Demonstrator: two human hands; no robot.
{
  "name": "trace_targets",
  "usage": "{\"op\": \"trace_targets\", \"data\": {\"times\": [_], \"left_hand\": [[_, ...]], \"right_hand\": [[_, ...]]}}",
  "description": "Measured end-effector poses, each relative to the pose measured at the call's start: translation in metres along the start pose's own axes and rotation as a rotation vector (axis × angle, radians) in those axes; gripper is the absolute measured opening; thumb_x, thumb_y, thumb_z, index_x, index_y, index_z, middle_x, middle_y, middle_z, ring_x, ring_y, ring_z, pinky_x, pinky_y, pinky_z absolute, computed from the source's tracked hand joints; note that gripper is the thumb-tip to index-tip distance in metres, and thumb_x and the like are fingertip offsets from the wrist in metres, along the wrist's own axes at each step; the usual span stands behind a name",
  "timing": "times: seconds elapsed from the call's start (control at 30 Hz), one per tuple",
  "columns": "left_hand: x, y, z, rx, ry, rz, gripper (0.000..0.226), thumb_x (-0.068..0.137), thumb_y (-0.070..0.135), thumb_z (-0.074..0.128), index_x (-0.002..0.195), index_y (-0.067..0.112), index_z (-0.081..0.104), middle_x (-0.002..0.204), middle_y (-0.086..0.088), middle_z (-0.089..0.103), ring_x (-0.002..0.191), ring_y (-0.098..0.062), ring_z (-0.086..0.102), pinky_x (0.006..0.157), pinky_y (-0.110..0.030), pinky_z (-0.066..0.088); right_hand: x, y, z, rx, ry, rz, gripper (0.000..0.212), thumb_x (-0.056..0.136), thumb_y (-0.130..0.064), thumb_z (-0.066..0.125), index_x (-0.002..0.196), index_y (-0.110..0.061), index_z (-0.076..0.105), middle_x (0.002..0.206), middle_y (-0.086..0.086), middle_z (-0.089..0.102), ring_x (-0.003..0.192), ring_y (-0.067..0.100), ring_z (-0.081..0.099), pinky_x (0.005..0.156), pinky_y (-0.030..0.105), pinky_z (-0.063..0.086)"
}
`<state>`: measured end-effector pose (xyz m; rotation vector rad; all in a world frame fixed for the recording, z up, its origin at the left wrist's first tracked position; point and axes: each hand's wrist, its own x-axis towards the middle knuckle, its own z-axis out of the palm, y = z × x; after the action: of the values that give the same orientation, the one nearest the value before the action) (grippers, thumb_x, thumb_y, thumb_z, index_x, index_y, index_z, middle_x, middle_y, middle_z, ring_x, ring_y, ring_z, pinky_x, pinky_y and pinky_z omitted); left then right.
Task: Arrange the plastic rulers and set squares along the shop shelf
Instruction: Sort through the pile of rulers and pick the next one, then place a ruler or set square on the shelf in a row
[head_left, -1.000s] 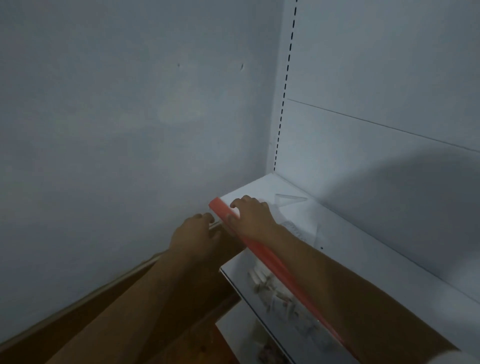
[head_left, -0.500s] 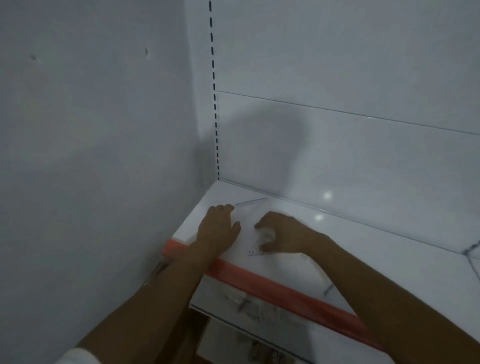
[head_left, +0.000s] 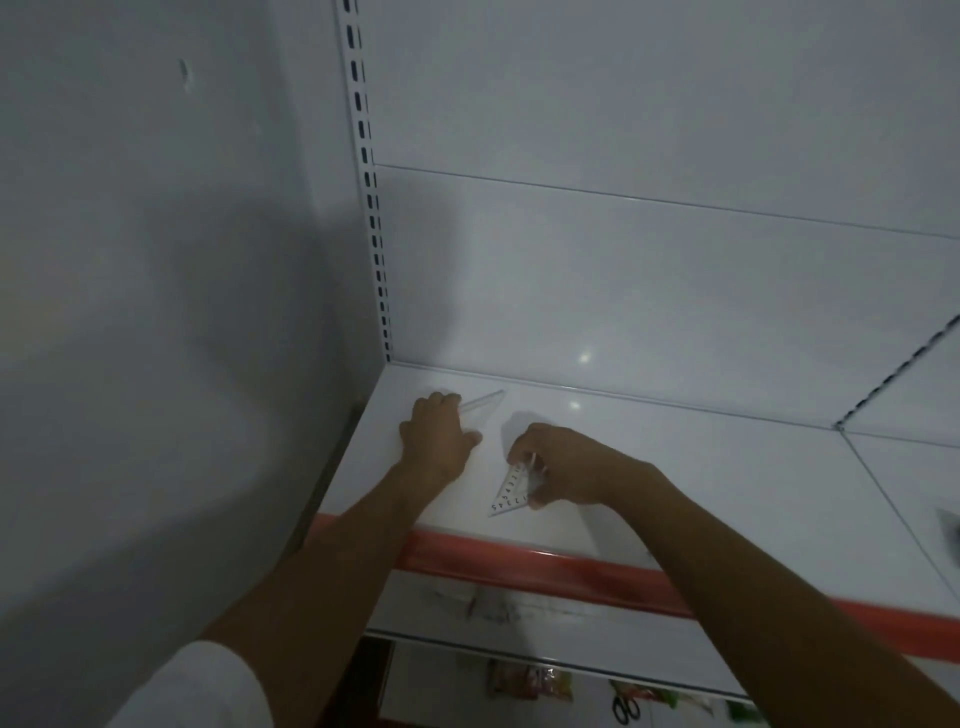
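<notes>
Below the shelf (head_left: 727, 467), scissors (head_left: 625, 709).

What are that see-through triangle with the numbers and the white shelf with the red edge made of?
The clear triangular set square under the right hand looks like transparent plastic: the shelf shows through it and black numerals are printed along one edge. The white shelf seems to be painted metal with a glossy finish, since light spots reflect off it. Its red front strip looks like smooth plastic, though that is less certain.
</notes>
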<state>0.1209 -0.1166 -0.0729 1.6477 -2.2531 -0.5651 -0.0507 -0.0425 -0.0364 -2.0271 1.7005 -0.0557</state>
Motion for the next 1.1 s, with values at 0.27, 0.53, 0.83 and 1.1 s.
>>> {"op": "trace_targets", "data": {"times": [0.27, 0.53, 0.83, 1.1], "left_hand": [[0.010, 0.008, -0.008, 0.042, -0.078, -0.041, 0.057, 0.087, 0.033, 0.066, 0.132, 0.006, 0.044, 0.133, -0.016, 0.040, 0.123, -0.030, 0.038, 0.099, -0.042, 0.041], [-0.012, 0.005, -0.022, -0.008, -0.263, -0.037, 0.059, 0.080, 0.031, 0.075, 0.130, 0.017, 0.047, 0.132, -0.011, 0.037, 0.107, -0.025, 0.049, 0.087, -0.031, 0.046], [-0.028, 0.007, -0.032, 0.080, -0.389, 0.048, 0.058, 0.080, 0.012, 0.072, 0.134, 0.019, 0.050, 0.142, -0.004, 0.042, 0.125, -0.020, 0.044, 0.093, -0.023, 0.038], [-0.035, 0.016, -0.032, 0.122, -0.405, 0.131, 0.055, 0.084, 0.009, 0.065, 0.136, 0.018, 0.048, 0.132, -0.006, 0.049, 0.119, -0.020, 0.046, 0.085, -0.020, 0.034]], "right_hand": [[0.000, 0.001, -0.001, -0.058, -0.036, 0.050, 0.063, 0.073, -0.023, 0.081, 0.127, -0.019, 0.050, 0.104, -0.002, 0.045, 0.093, 0.014, 0.047, 0.077, 0.024, 0.038], [0.000, 0.002, -0.005, -0.056, -0.089, 0.069, 0.064, 0.075, -0.026, 0.080, 0.128, -0.019, 0.045, 0.110, 0.001, 0.046, 0.095, 0.016, 0.046, 0.078, 0.027, 0.040], [-0.007, 0.002, -0.004, -0.092, -0.037, 0.153, 0.064, 0.074, -0.037, 0.080, 0.119, -0.008, 0.046, 0.111, 0.007, 0.057, 0.092, 0.018, 0.050, 0.069, 0.028, 0.039], [-0.017, 0.007, 0.001, -0.016, 0.051, 0.158, 0.069, 0.073, -0.037, 0.080, 0.126, -0.010, 0.044, 0.119, 0.009, 0.050, 0.094, 0.018, 0.047, 0.074, 0.028, 0.038]]}}
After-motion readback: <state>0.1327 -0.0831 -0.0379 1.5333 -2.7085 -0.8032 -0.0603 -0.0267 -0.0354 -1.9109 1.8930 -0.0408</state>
